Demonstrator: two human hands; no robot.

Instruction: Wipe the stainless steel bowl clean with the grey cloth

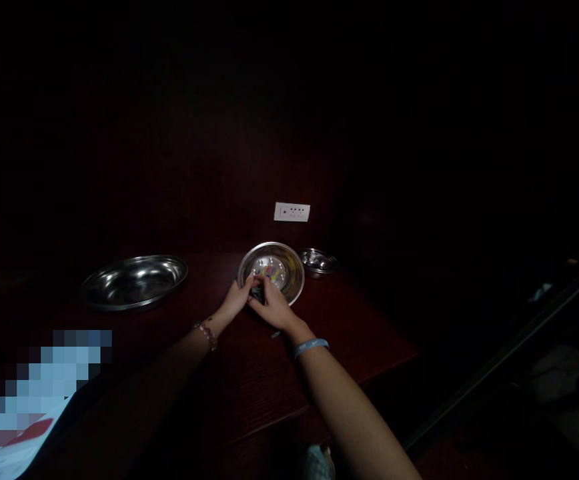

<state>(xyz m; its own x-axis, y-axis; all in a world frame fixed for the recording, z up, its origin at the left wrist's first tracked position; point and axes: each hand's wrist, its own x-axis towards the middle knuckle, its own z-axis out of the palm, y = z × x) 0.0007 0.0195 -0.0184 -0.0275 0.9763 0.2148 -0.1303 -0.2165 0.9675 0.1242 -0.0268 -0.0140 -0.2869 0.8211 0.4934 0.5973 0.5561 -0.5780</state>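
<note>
Steel catches what little light there is: a round bowl (pixel 297 263) sits just beyond my fingers (pixel 264 285), its near rim touching or almost touching them. From the head view, my left hand (pixel 237 299) and my right hand (pixel 272 308) meet at that rim, fingertips drawn together and closed from both sides on a small dark thing (pixel 256 291). It is pinched between the two hands, right at the bowl's near edge; it is too dim to tell what it is. Farther in from my fingertips, on the bowl's floor, lies a coloured scrap (pixel 270 271), yellow and red, apart from my grip.

Well off to the left of my fingers rests a wide shallow steel dish (pixel 134 280). Just past the bowl, to the right of my fingers, stands a smaller steel bowl (pixel 318 261). Higher up and behind them a white plate with dark dots (pixel 292 212) is fixed to the wall. Everything stands on a dark red wooden table (pixel 249 380), which runs back under my wrists. A bead bracelet (pixel 207 333) rings my left wrist, a blue band (pixel 311 346) my right.

I judge the step in hand to be a two-handed working of that small piece over the rim. Any further handling would call for a steady pinch and close feel, since the gloom hides its edges.
</note>
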